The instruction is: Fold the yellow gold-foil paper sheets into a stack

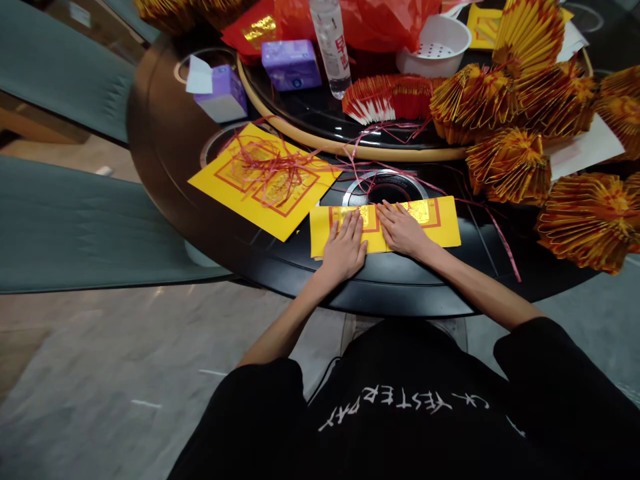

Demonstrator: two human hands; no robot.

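Note:
A folded strip of yellow joss paper [445, 223] with red frames and gold print lies at the near edge of the black table. My left hand [345, 247] rests flat on its left part, fingers stretched out. On its middle lies my right hand [401, 230], palm down with the fingers extended. To the left is a flat yellow joss paper sheet [285, 227], with a tangle of pinkish-red strings [273, 163] heaped on it. Several strings trail to the right behind the folded strip.
A turntable [320, 141] carries a clear bottle [331, 50], a purple tissue pack [291, 65], a white perforated basket [437, 43] and a row of red-edged papers [393, 97]. Fanned paper bundles [507, 163] crowd the right side. Another tissue pack [223, 93] stands left; grey chairs [85, 220] adjoin the table.

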